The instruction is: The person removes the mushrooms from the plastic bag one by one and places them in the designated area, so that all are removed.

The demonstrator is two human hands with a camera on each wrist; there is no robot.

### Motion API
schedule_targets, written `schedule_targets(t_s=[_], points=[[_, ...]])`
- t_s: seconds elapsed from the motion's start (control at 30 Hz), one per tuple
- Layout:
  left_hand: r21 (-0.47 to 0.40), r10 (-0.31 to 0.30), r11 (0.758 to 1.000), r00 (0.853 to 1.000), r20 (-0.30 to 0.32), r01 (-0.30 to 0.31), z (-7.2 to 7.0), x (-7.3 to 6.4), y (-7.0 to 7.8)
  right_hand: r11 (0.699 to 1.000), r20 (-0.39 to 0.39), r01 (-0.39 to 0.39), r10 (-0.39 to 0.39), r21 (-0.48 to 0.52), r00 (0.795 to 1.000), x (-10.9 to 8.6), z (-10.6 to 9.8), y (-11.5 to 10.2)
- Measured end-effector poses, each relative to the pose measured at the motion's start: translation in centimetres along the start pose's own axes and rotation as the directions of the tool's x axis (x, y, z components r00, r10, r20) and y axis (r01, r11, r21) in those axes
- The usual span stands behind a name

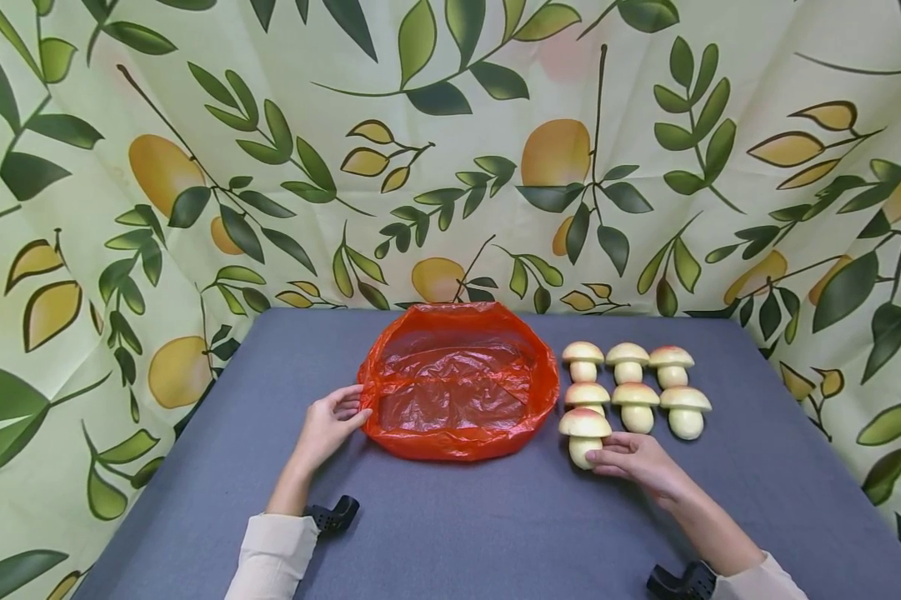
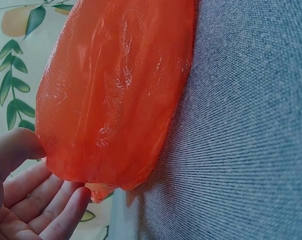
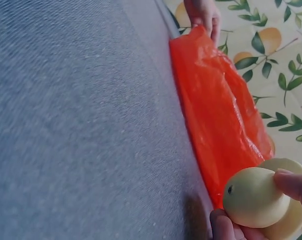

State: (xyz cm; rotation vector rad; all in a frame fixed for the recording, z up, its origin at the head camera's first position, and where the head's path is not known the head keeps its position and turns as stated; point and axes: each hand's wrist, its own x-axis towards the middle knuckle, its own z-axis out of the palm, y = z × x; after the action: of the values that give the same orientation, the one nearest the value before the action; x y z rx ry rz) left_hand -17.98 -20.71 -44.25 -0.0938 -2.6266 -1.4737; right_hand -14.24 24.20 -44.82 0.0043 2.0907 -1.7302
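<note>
A red plastic bag [image 1: 458, 446] lies with its wide mouth spread toward me on the grey table. At its left side, my left hand [image 1: 332, 423] pinches the rim between thumb and fingers; the left wrist view shows the thumb [image 2: 18, 147] at the edge of the film. My right hand [image 1: 641, 467] holds a toy mushroom [image 1: 585, 427] by its pale stem, just right of the bag. Seen from the right wrist, this mushroom [image 3: 255, 197] has its rounded stem end toward the camera, with thumb and fingers on either side.
Several more mushrooms with pinkish-cream caps, among them a front right one [image 1: 685, 410], stand in two rows to the right of the bag. A leaf-and-fruit patterned cloth [image 1: 450, 167] hangs behind and around the grey tabletop [image 1: 450, 525].
</note>
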Motion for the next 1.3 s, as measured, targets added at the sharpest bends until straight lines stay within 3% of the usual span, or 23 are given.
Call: schedule_targets(t_s=[0.3, 0.63, 1.3], points=[[0.006, 0.020, 1.000, 1.000, 0.004, -0.020, 0.1, 0.0, -0.2, 0.999, -0.002, -0.038, 0.038, -0.009, 0.999, -0.5, -0.7, 0.6], [0.001, -0.007, 1.000, 1.000, 0.020, 0.007, 0.2, 0.1, -0.1, 0.997, -0.018, -0.057, 0.056, -0.045, 0.998, -1.2, -1.2, 0.9], [-0.011, -0.009, 1.000, 1.000, 0.022, 0.009, 0.1, 0.2, -0.3, 0.986, -0.120, -0.121, 0.107, -0.118, 0.987, -2.4, -0.7, 1.5]])
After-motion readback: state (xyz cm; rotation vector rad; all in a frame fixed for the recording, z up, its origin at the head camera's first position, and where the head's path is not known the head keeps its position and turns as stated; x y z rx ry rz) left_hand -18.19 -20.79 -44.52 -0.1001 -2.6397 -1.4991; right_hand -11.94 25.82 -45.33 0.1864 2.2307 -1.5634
